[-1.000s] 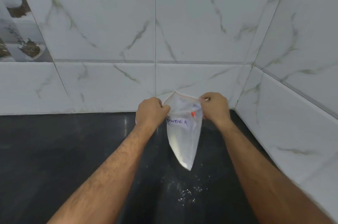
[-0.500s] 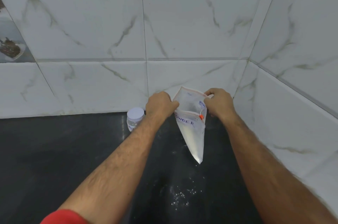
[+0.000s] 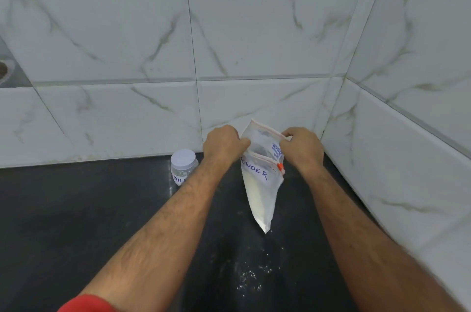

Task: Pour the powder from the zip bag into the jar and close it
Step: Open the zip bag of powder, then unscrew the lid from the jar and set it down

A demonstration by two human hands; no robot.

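Note:
A clear zip bag [image 3: 258,192] with white powder and a label reading "POWDER" hangs above the black counter, one corner pointing down. My left hand [image 3: 224,144] grips its top left edge and my right hand [image 3: 302,147] grips its top right edge. The bag's mouth is pulled apart between them, and an orange slider sits at the right end of the zip. A small clear jar [image 3: 183,167] with a white lid on stands on the counter by the wall, just left of my left forearm, which hides part of its label.
The black counter [image 3: 76,222] runs into a corner of white marbled wall tiles [image 3: 254,31] at the back and right. Spilled white powder specks [image 3: 248,277] lie on the counter below the bag.
The view has shifted so the jar came into sight left of my left arm. The bag's mouth has been pulled wider between my hands.

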